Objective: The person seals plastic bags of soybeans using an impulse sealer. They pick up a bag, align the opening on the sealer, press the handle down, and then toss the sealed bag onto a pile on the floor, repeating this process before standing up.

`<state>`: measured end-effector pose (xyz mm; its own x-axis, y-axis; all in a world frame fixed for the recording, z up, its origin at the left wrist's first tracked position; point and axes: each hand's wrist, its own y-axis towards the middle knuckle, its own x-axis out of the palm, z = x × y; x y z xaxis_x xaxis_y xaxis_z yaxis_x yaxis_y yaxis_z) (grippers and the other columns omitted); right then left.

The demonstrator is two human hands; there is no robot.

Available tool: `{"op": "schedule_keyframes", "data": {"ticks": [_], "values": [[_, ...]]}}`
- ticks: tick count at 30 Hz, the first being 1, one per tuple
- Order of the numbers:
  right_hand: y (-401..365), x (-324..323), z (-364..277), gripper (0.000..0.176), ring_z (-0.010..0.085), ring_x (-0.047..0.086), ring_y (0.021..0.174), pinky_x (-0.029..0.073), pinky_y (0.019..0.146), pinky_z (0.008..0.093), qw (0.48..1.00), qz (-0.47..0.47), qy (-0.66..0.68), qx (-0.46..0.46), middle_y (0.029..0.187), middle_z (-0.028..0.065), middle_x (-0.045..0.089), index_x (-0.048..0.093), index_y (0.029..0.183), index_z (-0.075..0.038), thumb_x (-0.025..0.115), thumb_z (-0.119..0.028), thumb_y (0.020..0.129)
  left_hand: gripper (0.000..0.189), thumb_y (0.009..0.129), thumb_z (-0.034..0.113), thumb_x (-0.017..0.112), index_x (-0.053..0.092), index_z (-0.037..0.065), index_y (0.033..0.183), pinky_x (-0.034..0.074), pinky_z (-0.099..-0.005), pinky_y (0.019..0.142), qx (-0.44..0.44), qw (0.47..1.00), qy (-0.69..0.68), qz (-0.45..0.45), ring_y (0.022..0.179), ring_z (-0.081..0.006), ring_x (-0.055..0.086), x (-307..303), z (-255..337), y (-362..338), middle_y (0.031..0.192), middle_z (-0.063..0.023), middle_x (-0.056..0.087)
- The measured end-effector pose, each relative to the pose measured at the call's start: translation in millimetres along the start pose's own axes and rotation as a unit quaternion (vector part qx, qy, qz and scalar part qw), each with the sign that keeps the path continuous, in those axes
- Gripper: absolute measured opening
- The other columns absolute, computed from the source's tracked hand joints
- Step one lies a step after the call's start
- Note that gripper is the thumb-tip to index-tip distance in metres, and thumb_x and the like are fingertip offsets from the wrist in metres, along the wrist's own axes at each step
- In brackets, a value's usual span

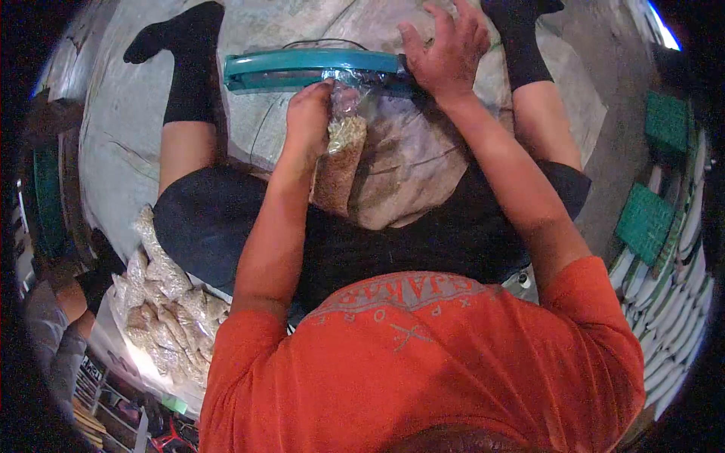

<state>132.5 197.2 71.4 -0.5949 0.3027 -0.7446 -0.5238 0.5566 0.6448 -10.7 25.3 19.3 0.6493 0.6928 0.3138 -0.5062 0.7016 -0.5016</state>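
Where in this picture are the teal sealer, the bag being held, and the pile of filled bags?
teal sealer point(302, 66): head view, middle of its long top bar.
held bag point(344, 143): head view, on its filled part, below the sealer.
pile of filled bags point(162, 306): head view, on a bag near the pile's middle.

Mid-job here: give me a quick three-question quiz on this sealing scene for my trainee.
1. Multiple choice: what does the left hand grip? A) the bag B) a cup C) a knife
2. True or false: the right hand rests on the sealer.
3. Fill in: the pile of filled bags lies on the person's ____ side.
Key: 1 A; 2 true; 3 left.
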Motion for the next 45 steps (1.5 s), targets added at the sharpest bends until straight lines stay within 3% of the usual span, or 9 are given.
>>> {"op": "schedule_keyframes", "data": {"ticks": [10, 17, 26, 28, 31, 35, 39, 41, 45], "values": [[1.0, 23.9, 17.6, 0.043, 0.0359, 0.065, 0.096, 0.047, 0.086, 0.0508, 0.997, -0.053, 0.052, -0.005, 0.094, 0.0137, 0.069, 0.071, 0.089, -0.009, 0.066, -0.051, 0.09, 0.024, 0.1, 0.011, 0.052, 0.069, -0.005, 0.099, 0.057, -0.0347, 0.076, 0.067, 0.994, 0.077, -0.041, 0.081, -0.0234, 0.072, -10.4, -8.0, 11.3, 0.093, -0.0155, 0.074], [30.9, -18.2, 0.9, 0.049, 0.038, 0.069, 0.096, 0.052, 0.083, 0.0481, 0.964, -0.25, 0.046, 0.084, 0.101, 0.0181, 0.073, 0.073, 0.102, -0.006, 0.062, -0.053, 0.096, 0.023, 0.1, 0.011, 0.054, 0.068, -0.007, 0.1, 0.057, -0.0362, 0.074, -0.016, 0.995, -0.075, -0.059, 0.08, -0.0239, 0.071, -12.2, -19.9, 18.6, 0.094, -0.016, 0.073], [59.0, -57.9, -17.0, 0.065, 0.0394, 0.07, 0.095, 0.054, 0.084, 0.0504, 0.99, -0.127, 0.063, 0.0, 0.102, 0.0198, 0.073, 0.073, 0.106, -0.004, 0.057, -0.066, 0.093, 0.023, 0.102, 0.015, 0.056, 0.069, -0.005, 0.1, 0.058, -0.0399, 0.074, -0.032, 0.994, -0.095, -0.037, 0.079, -0.0259, 0.071, -4.0, -14.5, 11.5, 0.094, -0.0156, 0.074], [61.3, -86.0, -17.7, 0.048, 0.0382, 0.07, 0.098, 0.053, 0.088, 0.0447, 0.989, 0.008, 0.096, -0.113, 0.103, 0.0204, 0.072, 0.068, 0.112, 0.0, 0.068, -0.046, 0.096, 0.022, 0.101, 0.015, 0.057, 0.069, -0.004, 0.101, 0.058, -0.0401, 0.074, -0.017, 0.995, -0.089, -0.034, 0.079, -0.0256, 0.071, -5.9, -13.8, 11.6, 0.095, -0.0155, 0.074], [6.6, -93.5, -4.5, 0.04, 0.0371, 0.069, 0.096, 0.053, 0.088, 0.0438, 0.959, 0.22, 0.173, -0.041, 0.103, 0.0184, 0.07, 0.063, 0.116, -0.001, 0.067, -0.037, 0.098, 0.02, 0.101, 0.014, 0.058, 0.068, -0.003, 0.102, 0.058, -0.0403, 0.072, -0.012, 0.995, -0.086, -0.047, 0.079, -0.0251, 0.071, -7.7, -14.7, 11.8, 0.094, -0.0153, 0.074], [-131.3, -85.3, -15.2, 0.036, 0.0391, 0.062, 0.104, 0.051, 0.091, 0.0441, 0.92, -0.215, 0.231, 0.231, 0.11, 0.0204, 0.065, 0.064, 0.111, -0.003, 0.067, -0.036, 0.096, 0.02, 0.101, 0.015, 0.058, 0.068, -0.003, 0.102, 0.058, -0.0406, 0.072, -0.033, 0.995, -0.085, -0.047, 0.078, -0.025, 0.071, -9.8, -15.2, 12.9, 0.093, -0.0153, 0.073], [-144.8, -82.2, -20.2, 0.028, 0.0357, 0.069, 0.091, 0.054, 0.078, 0.0432, 0.832, -0.486, 0.154, 0.218, 0.097, 0.0159, 0.069, 0.069, 0.106, -0.005, 0.068, -0.032, 0.097, 0.023, 0.101, 0.018, 0.058, 0.068, -0.003, 0.104, 0.058, -0.0413, 0.072, -0.021, 0.995, -0.081, -0.058, 0.078, -0.0253, 0.07, -11.6, -21.6, 18.6, 0.095, -0.0154, 0.074], [-108.7, -68.5, -22.4, 0.028, 0.0333, 0.07, 0.083, 0.055, 0.075, 0.0429, 0.938, -0.242, 0.196, 0.155, 0.088, 0.0148, 0.071, 0.073, 0.094, -0.004, 0.071, -0.033, 0.094, 0.024, 0.101, 0.018, 0.058, 0.068, -0.003, 0.103, 0.057, -0.0406, 0.073, -0.018, 0.996, -0.074, -0.047, 0.078, -0.0248, 0.07, -10.2, -17.9, 10.4, 0.095, -0.0149, 0.074], [-56.3, -23.6, -15.8, 0.028, 0.0327, 0.07, 0.075, 0.055, 0.069, 0.0421, 0.991, -0.052, 0.126, 0.019, 0.082, 0.0153, 0.072, 0.073, 0.089, -0.004, 0.073, -0.032, 0.092, 0.025, 0.1, 0.019, 0.059, 0.071, -0.003, 0.101, 0.053, -0.0371, 0.072, 0.051, 0.994, 0.088, -0.035, 0.077, -0.0219, 0.067, -7.2, -4.0, 2.7, 0.092, -0.0121, 0.074]]}}
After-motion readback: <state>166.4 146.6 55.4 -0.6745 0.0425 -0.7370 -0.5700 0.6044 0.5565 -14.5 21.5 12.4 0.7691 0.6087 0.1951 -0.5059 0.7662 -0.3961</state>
